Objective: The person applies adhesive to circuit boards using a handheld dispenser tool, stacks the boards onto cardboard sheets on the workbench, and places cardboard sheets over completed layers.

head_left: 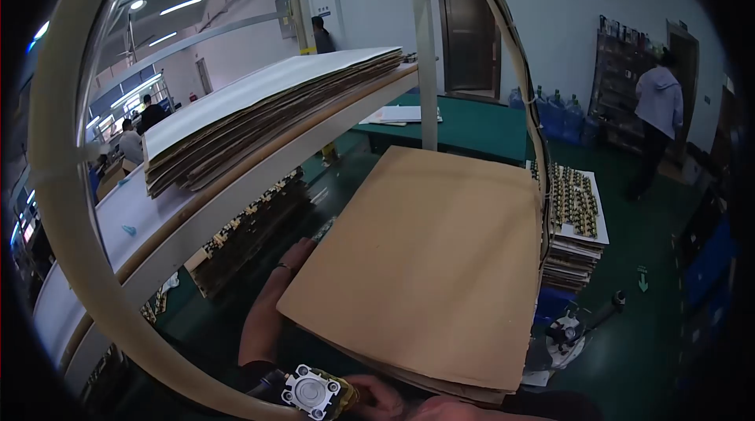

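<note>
My left hand reaches along the left side of the large brown board; its fingers are small and dim there, so I can't tell whether they are open or closed, or whether they touch it. My right hand is curled at the bottom, beside a squarish silver fitting with a round centre; I can't tell if it grips anything. The board, flat, matte and rectangular, lies in front of me on a stack of sheets, and what carries the stack is hidden. Right of it, a pile of pale sheets bears rows of small gold-coloured parts, partly covered by a hanging hose. The picture's edges fall dark.
</note>
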### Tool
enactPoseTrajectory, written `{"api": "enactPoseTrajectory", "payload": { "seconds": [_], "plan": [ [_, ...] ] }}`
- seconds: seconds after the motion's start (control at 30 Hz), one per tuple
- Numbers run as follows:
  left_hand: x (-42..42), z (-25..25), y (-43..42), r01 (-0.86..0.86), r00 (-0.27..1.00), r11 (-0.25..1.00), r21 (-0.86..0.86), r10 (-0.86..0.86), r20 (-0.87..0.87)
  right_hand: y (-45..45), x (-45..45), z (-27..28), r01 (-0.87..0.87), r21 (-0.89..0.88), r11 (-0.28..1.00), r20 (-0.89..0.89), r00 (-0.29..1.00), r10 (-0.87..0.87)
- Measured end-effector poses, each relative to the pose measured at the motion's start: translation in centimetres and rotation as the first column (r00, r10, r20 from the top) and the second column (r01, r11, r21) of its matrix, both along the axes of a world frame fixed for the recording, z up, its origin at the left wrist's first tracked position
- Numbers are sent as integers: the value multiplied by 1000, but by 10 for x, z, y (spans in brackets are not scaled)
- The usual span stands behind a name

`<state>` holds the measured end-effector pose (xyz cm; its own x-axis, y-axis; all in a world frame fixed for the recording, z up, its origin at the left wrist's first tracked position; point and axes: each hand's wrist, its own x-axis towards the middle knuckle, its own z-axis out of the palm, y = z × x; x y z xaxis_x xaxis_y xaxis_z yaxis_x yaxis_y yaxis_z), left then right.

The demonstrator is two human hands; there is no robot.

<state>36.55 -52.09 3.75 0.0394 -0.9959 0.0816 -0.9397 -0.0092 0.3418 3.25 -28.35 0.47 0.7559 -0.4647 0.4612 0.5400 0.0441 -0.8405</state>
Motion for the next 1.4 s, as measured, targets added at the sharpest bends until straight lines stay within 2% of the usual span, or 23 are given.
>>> {"api": "enactPoseTrajectory", "payload": {
  "seconds": [0.03,0.1,0.17,0.2,0.23,0.3,0.4,0.53,0.6,0.73,0.8,0.83,0.87,0.9,0.93,0.97,1.0,1.03,1.1,1.23,1.3,1.4],
  "plan": [
    [2,-1,13,-10,1000,1000,19,10,-2,2,0,-1,-2,-1,1000,4,1000,2],
    [5,3,38,-8,988,999,-32,12,151,6,0,-1,-13,17,1000,29,999,13],
    [31,-13,54,-22,982,999,48,13,189,7,-2,1,-24,17,1000,26,999,24],
    [44,-20,60,-26,973,994,110,0,232,4,-4,8,-26,-40,999,-39,999,25],
    [49,-22,75,-41,967,988,148,2,253,3,-5,13,-39,-30,999,-44,998,37],
    [54,-23,103,-74,967,985,156,33,253,1,-6,20,2,-127,992,3,1000,-1],
    [44,-14,137,-154,966,985,80,133,223,4,-5,19,25,-30,999,28,999,-24],
    [33,12,159,-271,946,959,-82,281,159,3,-6,24,-19,-30,999,51,998,21],
    [27,28,165,-324,931,929,-178,346,112,4,-6,23,22,-67,997,26,999,-21],
    [12,56,181,-411,895,827,-384,447,4,5,-7,29,8,-34,999,42,999,-7],
    [5,56,196,-515,837,782,-351,548,-6,6,-7,25,-25,7,1000,19,999,25],
    [4,48,206,-623,764,754,-207,644,48,5,-7,31,10,28,1000,18,1000,-11],
    [3,40,216,-710,691,702,-55,710,137,1,-10,41,-25,-25,999,26,999,26],
    [24,2,228,-675,695,735,-66,663,277,1,-14,46,-43,-76,996,25,999,45],
    [8,3,232,-703,678,711,20,663,317,4,-17,46,48,-51,998,15,999,-48],
    [18,-21,238,-646,738,763,16,619,270,2,-16,47,18,-62,998,31,999,-16],
    [2,-15,235,-645,742,764,36,614,270,1,-16,47,-28,-74,997,47,998,32],
    [-15,-9,233,-643,746,764,57,608,270,2,-16,46,38,-55,998,40,999,-36],
    [-11,-15,234,-650,739,759,39,620,264,5,-15,44,-14,-30,999,120,993,17],
    [24,-36,226,-586,790,810,-18,576,209,5,-12,45,46,-77,996,142,989,-34],
    [56,-54,220,-516,837,855,-53,516,180,6,-10,47,55,-74,996,226,973,-37],
    [121,-101,198,-314,925,938,-149,338,174,6,-10,44,50,-84,995,210,977,-31]
  ]
}}
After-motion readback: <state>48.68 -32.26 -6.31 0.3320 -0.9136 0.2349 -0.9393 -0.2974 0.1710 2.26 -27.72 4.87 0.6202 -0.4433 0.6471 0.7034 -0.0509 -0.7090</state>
